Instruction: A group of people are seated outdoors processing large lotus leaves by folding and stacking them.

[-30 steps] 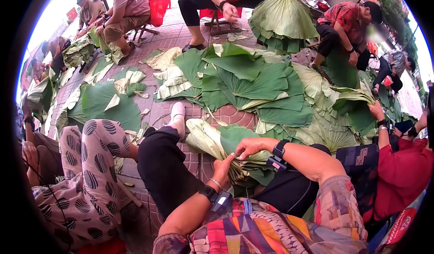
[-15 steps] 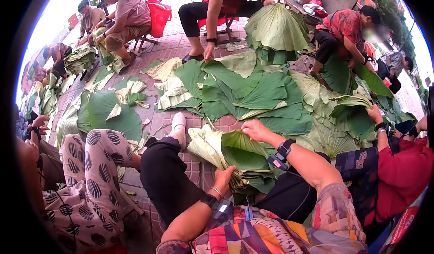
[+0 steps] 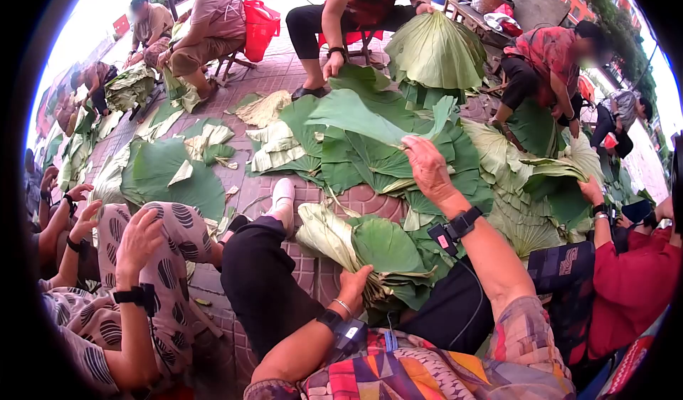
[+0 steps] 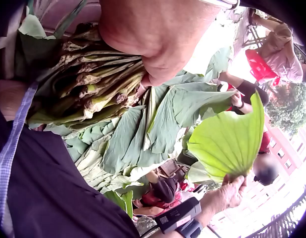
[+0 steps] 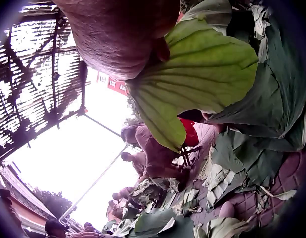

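Note:
Low at my lap, my left hand (image 3: 353, 286) grips a folded bundle of lotus leaves (image 3: 388, 247) near its gathered end. Brown, dried leaf ends (image 4: 106, 82) fan out beside that hand in the left wrist view. Farther forward and higher, my right hand (image 3: 430, 172) pinches a single green lotus leaf (image 3: 356, 119) by its narrow end. This leaf spreads away from me and overlaps the ground pile in the head view. Light shines through the same leaf (image 5: 202, 69) in the right wrist view, showing its veins; my right fingertips are partly hidden there.
A broad pile of lotus leaves (image 3: 384, 161) covers the paving ahead, with more leaves (image 3: 171, 176) to the left. Opposite, a seated person (image 3: 348, 5) holds a drooping leaf stack (image 3: 437, 51). Close neighbours sit at left (image 3: 135, 250) and right (image 3: 633, 279).
My right hand has gone from the bundle beside my left hand to forward and up, now with a leaf in it. My left hand stays on the bundle. The left neighbour's hands have risen.

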A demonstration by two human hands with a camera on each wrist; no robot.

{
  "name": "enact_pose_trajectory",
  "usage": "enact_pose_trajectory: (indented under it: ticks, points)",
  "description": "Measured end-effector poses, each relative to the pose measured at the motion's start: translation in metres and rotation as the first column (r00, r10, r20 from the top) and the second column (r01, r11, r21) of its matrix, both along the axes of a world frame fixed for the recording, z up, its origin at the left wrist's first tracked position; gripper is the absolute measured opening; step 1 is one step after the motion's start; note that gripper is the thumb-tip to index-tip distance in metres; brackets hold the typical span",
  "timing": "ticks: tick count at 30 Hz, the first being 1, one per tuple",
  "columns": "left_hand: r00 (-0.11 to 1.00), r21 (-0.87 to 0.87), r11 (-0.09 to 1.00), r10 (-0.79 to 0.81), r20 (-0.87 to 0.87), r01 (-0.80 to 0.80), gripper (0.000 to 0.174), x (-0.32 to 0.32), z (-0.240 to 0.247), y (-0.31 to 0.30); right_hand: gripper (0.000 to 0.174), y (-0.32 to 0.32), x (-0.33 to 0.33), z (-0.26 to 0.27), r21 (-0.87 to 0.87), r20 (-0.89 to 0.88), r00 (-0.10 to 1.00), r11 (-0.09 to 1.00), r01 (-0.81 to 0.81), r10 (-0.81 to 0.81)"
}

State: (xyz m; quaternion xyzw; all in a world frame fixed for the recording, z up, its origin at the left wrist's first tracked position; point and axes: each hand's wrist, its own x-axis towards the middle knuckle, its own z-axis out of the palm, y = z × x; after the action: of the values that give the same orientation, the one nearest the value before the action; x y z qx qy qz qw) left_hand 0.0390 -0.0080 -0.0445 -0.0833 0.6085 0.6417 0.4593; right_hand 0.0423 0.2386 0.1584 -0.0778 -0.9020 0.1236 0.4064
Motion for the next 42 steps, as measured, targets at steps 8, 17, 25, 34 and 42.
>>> enact_pose_trajectory:
  ticks: [8, 17, 25, 34, 42]
  points:
    - [1.000, -0.007, 1.000, 0.007, -0.030, -0.007, 0.031, 0.001, 0.009, 0.002, 0.027, -0.009, 0.010, -0.073, -0.277, 0.436, 0.882, 0.959, -0.060, 0.181]
    - [0.999, 0.059, 0.998, 0.036, 0.017, -0.037, 0.032, 0.003, 0.036, 0.001, 0.035, -0.052, 0.032, -0.113, -0.524, 0.751, 0.401, 0.843, -0.121, 0.524]
    - [0.999, 0.022, 0.999, 0.025, 0.023, -0.025, 0.029, 0.001, 0.013, 0.003, 0.045, -0.060, 0.039, -0.120, -0.751, 0.651, 0.127, 0.659, -0.039, 0.749]
    - [0.997, 0.011, 0.999, 0.046, 0.064, -0.046, 0.029, 0.001, 0.036, 0.003, 0.041, -0.059, 0.039, -0.134, -0.849, 0.528, 0.019, 0.528, -0.003, 0.849]
    - [0.999, -0.001, 1.000, 0.002, 0.053, -0.002, 0.038, -0.002, 0.010, 0.001, 0.022, -0.062, 0.038, -0.133, -0.805, 0.550, 0.226, 0.583, -0.112, 0.804]
